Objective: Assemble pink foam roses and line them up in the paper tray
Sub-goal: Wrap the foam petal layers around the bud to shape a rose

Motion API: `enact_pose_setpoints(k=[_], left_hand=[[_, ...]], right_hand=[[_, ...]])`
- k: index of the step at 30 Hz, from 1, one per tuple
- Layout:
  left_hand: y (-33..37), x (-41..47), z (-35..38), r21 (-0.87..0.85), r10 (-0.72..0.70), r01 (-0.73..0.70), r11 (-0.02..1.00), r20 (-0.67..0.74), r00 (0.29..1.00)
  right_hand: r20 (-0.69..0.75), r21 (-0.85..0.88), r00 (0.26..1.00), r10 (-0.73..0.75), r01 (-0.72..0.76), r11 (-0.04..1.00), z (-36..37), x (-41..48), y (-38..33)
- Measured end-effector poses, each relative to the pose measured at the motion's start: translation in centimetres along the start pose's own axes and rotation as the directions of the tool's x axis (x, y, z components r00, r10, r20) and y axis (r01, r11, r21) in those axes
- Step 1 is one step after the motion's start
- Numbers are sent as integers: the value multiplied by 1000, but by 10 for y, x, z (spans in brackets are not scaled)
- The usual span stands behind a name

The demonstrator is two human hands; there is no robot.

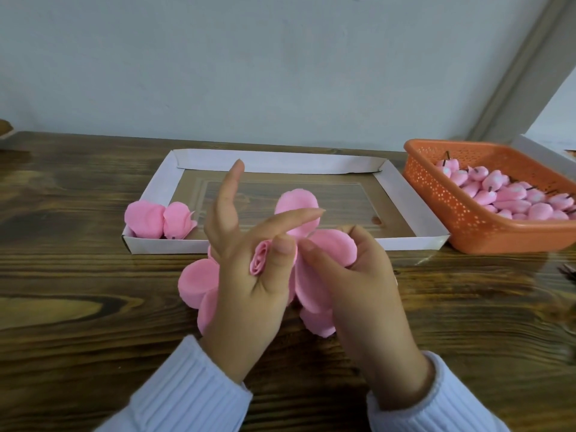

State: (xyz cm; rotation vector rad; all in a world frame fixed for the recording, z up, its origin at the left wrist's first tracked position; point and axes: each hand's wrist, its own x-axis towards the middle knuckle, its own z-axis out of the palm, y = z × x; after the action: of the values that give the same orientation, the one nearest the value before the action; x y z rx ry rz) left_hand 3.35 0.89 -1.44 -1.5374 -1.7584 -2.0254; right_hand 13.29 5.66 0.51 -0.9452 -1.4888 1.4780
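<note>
My left hand pinches a rolled pink rose bud between thumb and fingers, with index and middle fingers stretched out. Flat pink foam petals spread out from under the bud on all sides. My right hand grips one of these petals just right of the bud. Behind my hands lies the white paper tray. Two finished pink roses stand side by side in its near left corner.
An orange perforated basket at the right holds several pink foam buds with dark stems. Everything rests on a dark wooden table against a pale wall. Something dark shows at the right edge.
</note>
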Motion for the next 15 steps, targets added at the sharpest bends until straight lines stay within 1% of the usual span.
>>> enact_pose_setpoints(k=[3,8,11,15], left_hand=[[-2,0,0,26,7,-6,1000,-30,1000],[-2,0,-1,-21,-69,68,997,-17,997],[-1,1,-2,-45,-104,103,994,-5,995],[-1,3,-2,-113,-133,132,985,-3,991]], right_hand=[[11,21,999,-43,43,999,-1,-2,1],[76,94,991,-108,101,990,0,-4,0],[126,215,984,-125,95,972,2,-7,-1],[167,395,980,-112,38,918,2,-7,-2]])
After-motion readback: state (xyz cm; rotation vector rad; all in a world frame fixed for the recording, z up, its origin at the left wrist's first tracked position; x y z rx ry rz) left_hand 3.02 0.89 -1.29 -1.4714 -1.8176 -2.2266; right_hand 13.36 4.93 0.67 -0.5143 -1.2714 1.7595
